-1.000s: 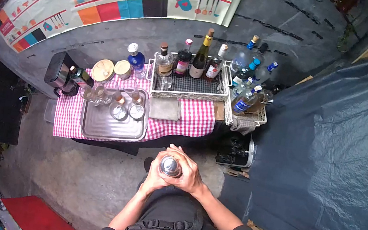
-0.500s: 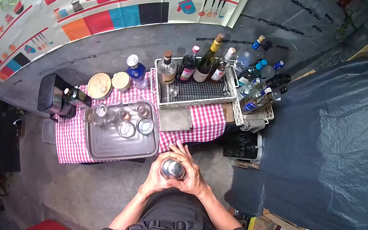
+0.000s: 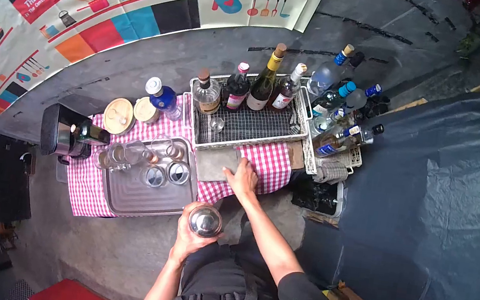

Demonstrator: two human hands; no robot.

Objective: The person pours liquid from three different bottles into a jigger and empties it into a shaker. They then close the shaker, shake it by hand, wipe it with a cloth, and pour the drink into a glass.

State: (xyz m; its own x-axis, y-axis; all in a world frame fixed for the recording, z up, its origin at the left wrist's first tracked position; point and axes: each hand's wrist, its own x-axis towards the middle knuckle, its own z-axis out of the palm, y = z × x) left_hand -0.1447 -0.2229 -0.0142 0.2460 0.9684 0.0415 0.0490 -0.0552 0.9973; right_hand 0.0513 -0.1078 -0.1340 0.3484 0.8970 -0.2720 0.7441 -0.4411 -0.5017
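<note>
A metal cocktail shaker (image 3: 205, 221) is gripped in my left hand (image 3: 186, 236), its shiny rounded end facing up at me, in front of my body. My right hand (image 3: 242, 180) is apart from the shaker and reaches over the table, thumb and fingers spread. Its fingertips are right at the right-hand edge of a folded grey cloth (image 3: 213, 168), which lies on the red checkered tablecloth (image 3: 272, 164) just below the wire-bottomed basket (image 3: 243, 129).
A grey tray (image 3: 138, 197) on the left holds several glasses (image 3: 178, 172). Several bottles stand in the basket, with more in a second basket (image 3: 345, 165) at right. A blue bottle (image 3: 164, 101) and two lidded jars (image 3: 119, 116) stand behind the tray. A dark plastic sheet (image 3: 414, 217) hangs at right.
Both hands were wrapped round the shaker. My right hand has let go and moved forward to the grey cloth, while my left hand keeps the shaker, slightly lower and further left.
</note>
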